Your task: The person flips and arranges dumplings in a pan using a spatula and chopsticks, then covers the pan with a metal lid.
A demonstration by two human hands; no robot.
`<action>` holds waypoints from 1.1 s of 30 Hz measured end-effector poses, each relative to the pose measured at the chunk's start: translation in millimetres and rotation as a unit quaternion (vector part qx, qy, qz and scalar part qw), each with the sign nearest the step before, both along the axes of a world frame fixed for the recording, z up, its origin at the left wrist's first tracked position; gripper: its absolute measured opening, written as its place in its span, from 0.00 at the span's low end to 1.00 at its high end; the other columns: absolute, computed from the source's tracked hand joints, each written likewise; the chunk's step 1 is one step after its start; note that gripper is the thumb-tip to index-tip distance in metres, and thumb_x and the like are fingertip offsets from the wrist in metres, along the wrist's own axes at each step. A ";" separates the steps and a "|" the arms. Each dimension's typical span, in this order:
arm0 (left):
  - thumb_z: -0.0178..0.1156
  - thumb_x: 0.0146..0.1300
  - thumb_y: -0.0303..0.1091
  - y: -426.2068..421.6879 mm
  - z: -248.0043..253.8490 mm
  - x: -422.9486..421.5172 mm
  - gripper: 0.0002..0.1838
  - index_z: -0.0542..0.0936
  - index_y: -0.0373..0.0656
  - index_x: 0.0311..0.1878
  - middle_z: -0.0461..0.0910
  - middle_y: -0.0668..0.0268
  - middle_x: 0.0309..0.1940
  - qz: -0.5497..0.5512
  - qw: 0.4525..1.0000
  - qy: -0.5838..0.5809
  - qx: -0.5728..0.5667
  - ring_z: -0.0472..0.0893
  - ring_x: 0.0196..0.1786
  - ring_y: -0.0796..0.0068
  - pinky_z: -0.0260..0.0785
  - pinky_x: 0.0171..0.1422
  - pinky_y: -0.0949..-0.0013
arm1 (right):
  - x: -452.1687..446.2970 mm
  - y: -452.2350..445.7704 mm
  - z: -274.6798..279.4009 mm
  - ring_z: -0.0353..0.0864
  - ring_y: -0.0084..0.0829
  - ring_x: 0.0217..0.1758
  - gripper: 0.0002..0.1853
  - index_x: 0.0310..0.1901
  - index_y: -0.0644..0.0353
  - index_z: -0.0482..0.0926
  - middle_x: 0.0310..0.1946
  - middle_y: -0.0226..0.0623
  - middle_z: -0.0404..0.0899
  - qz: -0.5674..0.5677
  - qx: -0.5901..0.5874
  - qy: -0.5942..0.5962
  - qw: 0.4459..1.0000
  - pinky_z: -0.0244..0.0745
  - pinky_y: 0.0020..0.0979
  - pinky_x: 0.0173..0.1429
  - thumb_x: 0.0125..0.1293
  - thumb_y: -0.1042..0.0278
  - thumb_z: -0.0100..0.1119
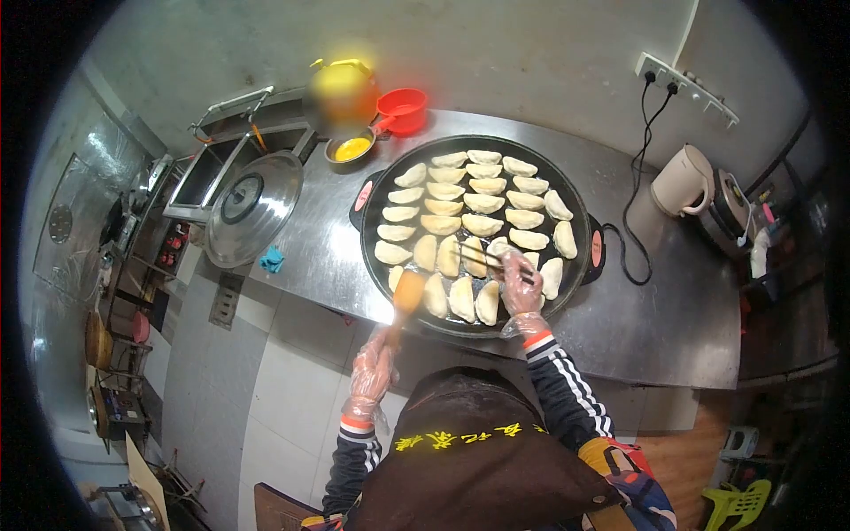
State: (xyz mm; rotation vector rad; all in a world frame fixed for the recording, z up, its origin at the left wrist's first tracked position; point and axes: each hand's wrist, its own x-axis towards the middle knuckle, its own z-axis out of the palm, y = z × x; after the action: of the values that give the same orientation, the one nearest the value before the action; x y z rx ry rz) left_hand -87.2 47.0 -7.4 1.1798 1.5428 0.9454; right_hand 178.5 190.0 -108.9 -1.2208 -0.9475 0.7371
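A large round black electric pan (583, 190) holds several rows of half-moon dumplings (483, 203), pale with some lightly golden. My left hand (372, 370), in a clear plastic glove, is closed around the handle of a wooden spatula (409, 290). The spatula's flat head is at the pan's near left rim, by the lower dumplings. Over the pan's lower right, my gloved right hand (522, 285) grips dark chopsticks (478, 257). Their tips point left, over the dumplings in the lower middle. Whether they touch a dumpling, I cannot tell. My right hand hides part of the dumplings beneath it.
Behind the pan are a small pan of yellow liquid (352, 149), a red plastic dipper (403, 110) and a blurred yellow-orange container (345, 88). A glass lid (251, 208) leans by the sink at left. A kettle (682, 180) and black power cords (639, 168) are at right.
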 end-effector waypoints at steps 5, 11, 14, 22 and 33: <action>0.48 0.69 0.34 -1.0 -12.0 -5.9 0.24 0.67 0.34 0.66 0.80 0.61 0.39 -0.011 1.000 0.013 0.018 0.70 0.15 0.83 0.61 0.17 0.78 | 39.0 10.1 -6.2 0.85 0.25 0.35 0.12 0.50 0.63 0.79 0.44 0.37 0.83 0.023 0.006 -0.127 0.992 0.81 0.25 0.37 0.72 0.66 0.54; 0.48 0.69 0.34 0.4 -3.2 4.3 0.23 0.68 0.35 0.65 0.80 0.61 0.39 -0.017 1.000 0.002 0.015 0.71 0.15 0.83 0.60 0.17 0.77 | 53.3 9.0 -31.3 0.85 0.26 0.36 0.13 0.50 0.63 0.80 0.44 0.38 0.83 -0.011 0.128 -0.264 0.956 0.83 0.26 0.37 0.72 0.65 0.52; 0.48 0.69 0.34 1.1 -2.3 5.8 0.23 0.68 0.35 0.64 0.80 0.61 0.38 -0.015 1.000 0.004 0.018 0.71 0.15 0.83 0.61 0.17 0.77 | 58.1 8.6 -32.9 0.85 0.26 0.36 0.14 0.48 0.64 0.80 0.41 0.38 0.83 -0.026 0.078 -0.182 0.980 0.83 0.27 0.37 0.72 0.62 0.53; 0.49 0.69 0.34 -3.6 -2.8 8.5 0.23 0.69 0.34 0.64 0.80 0.61 0.38 -0.016 1.000 -0.007 0.010 0.70 0.15 0.83 0.61 0.17 0.77 | 76.2 2.9 -14.7 0.85 0.28 0.33 0.16 0.48 0.66 0.79 0.39 0.38 0.84 -0.036 -0.045 0.048 0.997 0.83 0.26 0.39 0.71 0.59 0.55; 0.49 0.69 0.35 -3.8 -0.9 14.7 0.23 0.68 0.34 0.65 0.80 0.62 0.38 -0.014 1.000 -0.001 0.011 0.70 0.15 0.83 0.60 0.17 0.78 | 44.6 -12.9 -6.2 0.83 0.30 0.43 0.10 0.40 0.59 0.79 0.43 0.39 0.82 0.005 0.008 -0.081 0.997 0.77 0.32 0.46 0.62 0.64 0.66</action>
State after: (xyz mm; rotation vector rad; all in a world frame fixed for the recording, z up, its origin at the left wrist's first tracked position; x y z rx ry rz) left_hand -72.6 43.2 -8.3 1.2125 1.5146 0.9474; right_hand 223.1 177.2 -115.1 -1.2769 -1.0916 0.6450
